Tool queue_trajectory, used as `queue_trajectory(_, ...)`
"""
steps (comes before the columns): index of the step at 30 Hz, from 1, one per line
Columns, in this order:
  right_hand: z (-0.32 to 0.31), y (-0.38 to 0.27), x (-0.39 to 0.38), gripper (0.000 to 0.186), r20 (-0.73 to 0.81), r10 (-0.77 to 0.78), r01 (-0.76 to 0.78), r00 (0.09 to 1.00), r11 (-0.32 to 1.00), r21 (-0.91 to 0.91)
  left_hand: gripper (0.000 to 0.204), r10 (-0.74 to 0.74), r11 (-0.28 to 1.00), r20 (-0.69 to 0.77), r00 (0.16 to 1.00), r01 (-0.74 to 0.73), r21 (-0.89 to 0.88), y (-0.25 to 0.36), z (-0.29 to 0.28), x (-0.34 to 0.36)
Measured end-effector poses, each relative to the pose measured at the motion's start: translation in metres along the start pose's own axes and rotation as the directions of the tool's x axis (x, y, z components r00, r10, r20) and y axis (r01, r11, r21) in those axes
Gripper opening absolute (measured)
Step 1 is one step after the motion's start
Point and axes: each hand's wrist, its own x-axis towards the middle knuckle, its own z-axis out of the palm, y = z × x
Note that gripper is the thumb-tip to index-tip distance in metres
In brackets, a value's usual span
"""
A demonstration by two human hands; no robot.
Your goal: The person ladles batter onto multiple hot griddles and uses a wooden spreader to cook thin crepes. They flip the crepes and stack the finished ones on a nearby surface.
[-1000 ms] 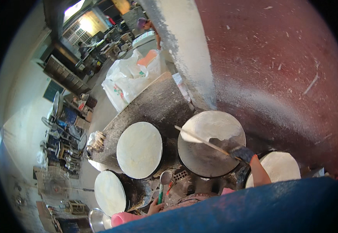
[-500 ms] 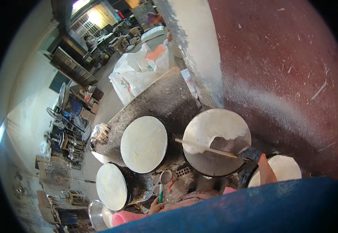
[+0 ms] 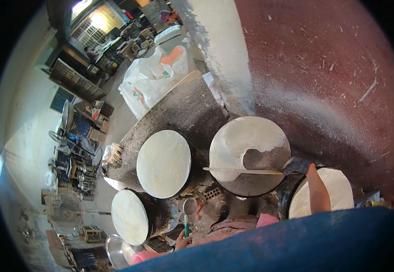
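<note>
Gloved right hand point(image 3: 296, 167) gripping wooden stick point(image 3: 237, 171) by one end; stick extending left from it, over griddle point(image 3: 262, 160) partly coated with pale batter point(image 3: 228, 147). Left hand point(image 3: 182, 241) gripping ladle point(image 3: 189, 206) by green handle. Stick probably handling light, stiff, best held at end; batter likely tearing easily.

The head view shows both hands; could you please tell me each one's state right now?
Left hand: closed, holding a green-handled ladle.
Right hand: dark-gloved, closed, holding a long wooden spreader.
</note>
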Motion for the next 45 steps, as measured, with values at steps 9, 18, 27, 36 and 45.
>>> queue_trajectory(9,-0.008,-0.060,0.082,0.027,-0.087,-0.166,0.141,0.982,0.959,-0.244,0.065,-0.036,0.999,0.009,0.999,0.036,0.016,-0.004,-0.023,-0.009)
queue_trajectory(18,0.217,-0.005,-0.129,0.029,-0.771,0.234,-0.113,0.592,0.972,0.208,0.060,-0.029,0.999,0.332,0.943,0.032,-0.004,0.013,-0.092,0.019)
queue_trajectory(27,0.453,-0.071,0.019,0.034,-0.971,0.041,-0.009,0.234,0.999,0.040,0.068,-0.059,0.996,0.523,0.850,0.083,-0.022,0.055,-0.142,-0.001)
queue_trajectory(36,0.464,-0.114,-0.012,0.036,-0.944,0.295,-0.555,0.148,0.815,0.167,0.060,-0.051,0.969,0.680,0.732,0.200,-0.143,0.057,-0.167,-0.037)
queue_trajectory(45,0.434,-0.084,-0.021,0.027,-0.884,0.395,-0.702,0.249,0.703,0.116,0.061,0.118,0.917,0.777,0.619,0.233,-0.325,0.054,-0.149,-0.047)
